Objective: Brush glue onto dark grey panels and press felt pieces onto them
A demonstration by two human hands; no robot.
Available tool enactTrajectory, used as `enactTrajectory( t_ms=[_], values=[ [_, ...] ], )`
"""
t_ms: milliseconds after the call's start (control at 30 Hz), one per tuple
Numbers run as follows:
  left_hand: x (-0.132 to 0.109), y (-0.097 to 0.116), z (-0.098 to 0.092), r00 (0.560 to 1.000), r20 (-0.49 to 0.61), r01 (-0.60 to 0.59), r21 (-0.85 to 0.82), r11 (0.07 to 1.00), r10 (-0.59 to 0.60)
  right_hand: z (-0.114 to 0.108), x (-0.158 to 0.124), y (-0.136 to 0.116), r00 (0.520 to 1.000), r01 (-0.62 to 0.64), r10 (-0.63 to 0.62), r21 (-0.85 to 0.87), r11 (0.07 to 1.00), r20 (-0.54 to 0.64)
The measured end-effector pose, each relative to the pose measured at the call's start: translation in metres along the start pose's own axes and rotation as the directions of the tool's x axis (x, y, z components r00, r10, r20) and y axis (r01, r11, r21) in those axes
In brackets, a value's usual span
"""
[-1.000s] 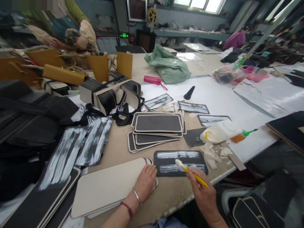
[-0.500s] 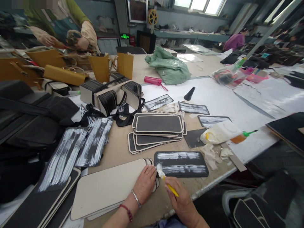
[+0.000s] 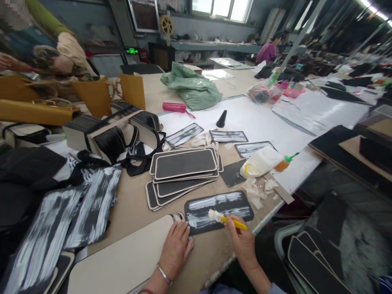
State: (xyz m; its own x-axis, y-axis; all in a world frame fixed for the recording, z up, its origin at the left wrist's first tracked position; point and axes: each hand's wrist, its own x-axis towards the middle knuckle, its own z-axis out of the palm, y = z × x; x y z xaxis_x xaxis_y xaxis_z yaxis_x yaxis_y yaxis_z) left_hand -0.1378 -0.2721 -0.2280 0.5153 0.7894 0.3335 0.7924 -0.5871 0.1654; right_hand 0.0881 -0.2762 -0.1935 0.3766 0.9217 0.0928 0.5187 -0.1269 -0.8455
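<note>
My right hand grips a brush by its yellow handle; white paste coats the bristles, which are over a black panel. That panel has rounded corners and carries white streaks along its length. My left hand lies flat, fingers stretched, on the end of a stack of beige panels, close to the black panel's left edge. Behind the black panel is a pile of dark panels with pale borders. To the left rest two streaked dark pieces.
A white plastic bottle and a small green-tipped bottle lie at the right, near crumpled scraps. Strapped panel bundles, a pink cylinder, a black cone and a green bag stand farther back. Another person's sleeve is at upper left.
The brush has moved right from the panel's left end to over its middle, and its handle now points right. The lower white band looks wider at the left. The view has shifted right.
</note>
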Motion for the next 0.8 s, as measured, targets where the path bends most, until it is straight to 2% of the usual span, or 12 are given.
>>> enactTrajectory(
  t_ms=[133, 200, 267, 367, 433, 533, 667, 733, 800],
  values=[
    [0.001, -0.001, 0.002, 0.999, -0.026, -0.044, 0.035, 0.998, 0.045, -0.057, 0.029, 0.028, 0.975, -0.098, 0.053, -0.206, 0.974, -0.215],
    [0.001, -0.001, 0.003, 0.998, -0.038, -0.046, 0.04, 0.998, 0.048, -0.079, 0.04, 0.035, 0.964, -0.108, 0.024, -0.306, 0.946, -0.266],
    [0.0, -0.001, 0.003, 0.998, -0.052, -0.043, 0.042, 0.998, 0.045, -0.093, 0.043, 0.038, 0.961, -0.048, -0.062, -0.386, 0.921, -0.268],
    [0.0, 0.0, 0.003, 0.996, -0.073, -0.038, 0.058, 0.998, 0.043, -0.094, 0.033, 0.034, 0.951, 0.095, -0.212, -0.443, 0.891, -0.223],
    [0.0, 0.0, 0.003, 0.995, -0.085, -0.037, 0.073, 0.997, 0.044, -0.084, 0.02, 0.026, 0.944, 0.203, -0.292, -0.431, 0.879, -0.15],
    [0.001, 0.001, 0.002, 0.995, -0.086, -0.032, 0.087, 0.996, 0.04, -0.066, 0.008, 0.009, 0.941, 0.31, -0.337, -0.348, 0.885, -0.019],
    [0.001, 0.002, 0.0, 0.995, -0.078, -0.048, 0.117, 0.992, 0.058, -0.058, 0.025, 0.002, 0.931, 0.348, -0.366, -0.279, 0.895, -0.013],
    [0.001, 0.002, -0.001, 0.994, -0.081, -0.063, 0.136, 0.989, 0.075, -0.063, 0.039, 0.011, 0.913, 0.388, -0.408, -0.283, 0.877, -0.013],
    [0.002, 0.001, -0.001, 0.993, -0.082, -0.075, 0.145, 0.987, 0.087, -0.071, 0.048, 0.024, 0.9, 0.429, -0.431, -0.291, 0.855, 0.06]
  ],
)
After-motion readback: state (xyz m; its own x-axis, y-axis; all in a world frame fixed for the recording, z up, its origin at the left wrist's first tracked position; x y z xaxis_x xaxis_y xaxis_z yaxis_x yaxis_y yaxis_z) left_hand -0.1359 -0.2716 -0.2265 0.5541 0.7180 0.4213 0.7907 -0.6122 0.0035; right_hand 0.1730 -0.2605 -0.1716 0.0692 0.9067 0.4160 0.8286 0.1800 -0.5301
